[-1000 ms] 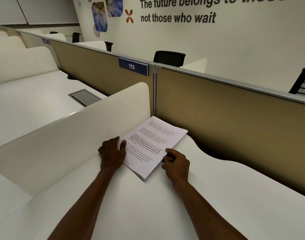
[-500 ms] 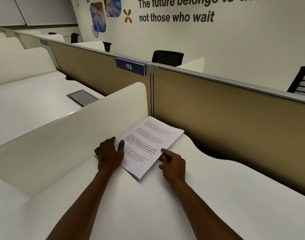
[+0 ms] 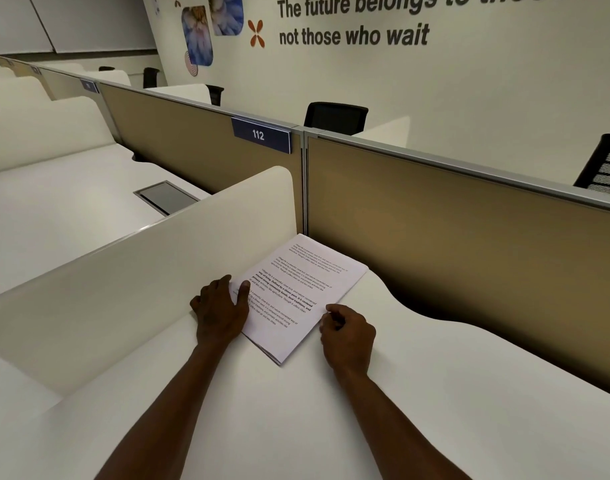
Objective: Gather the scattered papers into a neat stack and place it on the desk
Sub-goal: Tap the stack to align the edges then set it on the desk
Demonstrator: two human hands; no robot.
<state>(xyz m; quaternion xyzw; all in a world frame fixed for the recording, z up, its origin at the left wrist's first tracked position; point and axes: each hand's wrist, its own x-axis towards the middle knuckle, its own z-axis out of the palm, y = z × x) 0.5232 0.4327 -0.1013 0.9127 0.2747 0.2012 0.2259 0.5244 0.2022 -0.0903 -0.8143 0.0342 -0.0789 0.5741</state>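
papers squared up in the desk's far corner

papers are lying as one neat stack, flat on the white desk, turned at an angle so that one corner is pointing into the far corner where the cream side divider is meeting the tan back partition. printed text, some of it bold, is facing up on the top sheet. the stack's near corner is showing several sheet edges lying flush.

the left hand is resting palm down on the desk along the stack's left edge, fingers spread and flat, the thumb lying on the top sheet; it is open and gripping nothing. the right hand is sitting at the stack's right edge, fingers loosely curled inward with the fingertips touching the paper's edge; it is not closing around anything. both forearms are reaching in from the near edge of the desk.

a blue plate reading 112 is hanging on the back partition beyond the divider
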